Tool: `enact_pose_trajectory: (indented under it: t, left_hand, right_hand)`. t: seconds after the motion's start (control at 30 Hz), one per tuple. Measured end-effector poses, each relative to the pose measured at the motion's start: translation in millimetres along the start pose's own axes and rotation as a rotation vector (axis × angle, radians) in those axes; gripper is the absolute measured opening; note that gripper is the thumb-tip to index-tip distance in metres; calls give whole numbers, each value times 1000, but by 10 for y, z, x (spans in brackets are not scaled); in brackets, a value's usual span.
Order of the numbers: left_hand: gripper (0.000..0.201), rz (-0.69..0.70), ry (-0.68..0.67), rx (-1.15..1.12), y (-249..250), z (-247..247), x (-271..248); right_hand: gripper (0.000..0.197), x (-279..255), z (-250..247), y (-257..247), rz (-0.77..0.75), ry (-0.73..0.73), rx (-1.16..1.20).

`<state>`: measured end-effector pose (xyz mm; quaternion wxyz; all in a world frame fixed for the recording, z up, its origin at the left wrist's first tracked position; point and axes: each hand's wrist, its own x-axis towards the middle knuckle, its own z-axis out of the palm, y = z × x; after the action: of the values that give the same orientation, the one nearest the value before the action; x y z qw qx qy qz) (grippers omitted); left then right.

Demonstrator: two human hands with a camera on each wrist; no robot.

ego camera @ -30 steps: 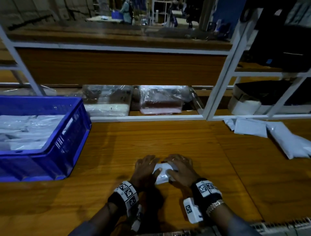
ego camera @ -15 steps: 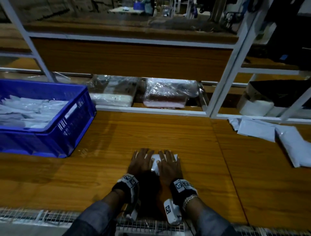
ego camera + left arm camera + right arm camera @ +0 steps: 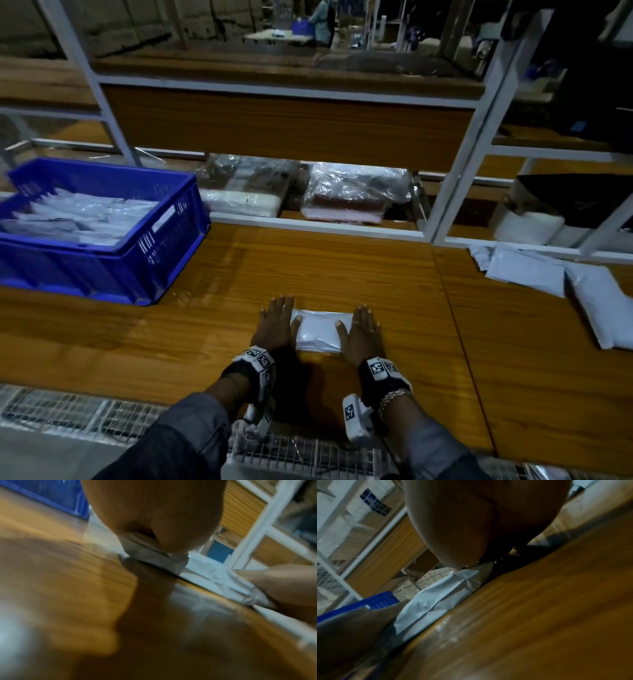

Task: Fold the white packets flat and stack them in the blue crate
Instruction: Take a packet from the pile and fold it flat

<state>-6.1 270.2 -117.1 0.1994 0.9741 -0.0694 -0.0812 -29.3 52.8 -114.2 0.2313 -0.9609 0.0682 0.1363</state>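
Grip: both released; our left hand (image 3: 275, 325) and right hand (image 3: 361, 330) press flat on the folded packet (image 3: 318, 330).
Desk (image 3: 342, 274): carries packet, blue crate (image 3: 164, 240).

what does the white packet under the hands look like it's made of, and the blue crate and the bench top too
White packet: looks like thin plastic film, slightly glossy; it creases sharply in the right wrist view.
Blue crate: apparently moulded rigid plastic, with slotted walls and a smooth sheen.
Bench top: wood-grain surface, probably laminate; it reflects light glossily and shows a straight panel seam.
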Motion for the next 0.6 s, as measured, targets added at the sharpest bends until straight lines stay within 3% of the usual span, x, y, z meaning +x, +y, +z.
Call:
enact_pose_trajectory:
  t: [0.2,0.3,0.33,0.4,0.5,0.6]
  left_hand:
    - [86,-21,-20,-44,-11,34,30]
    - [105,-44,-24,25,20,-4,-2]
    - [102,-57,-4,69,50,-14,-16]
    - [75,-58,52,88,136,-47,-40]
    - [61,33,27,86,221,-48,-78]
    - [82,165,22,64,137,9,-96]
  right_hand:
    - [80,-15,80,-73,30,19,-23]
    - [76,-29,19,-156,50,3,-80]
    - [73,-46,-9,-206,25,31,-103]
    - [67,-69,-46,-360,-77,108,-112]
    - [59,-86,13,-600,-200,52,-161]
    - [61,-113,142,-719,-158,2,-264]
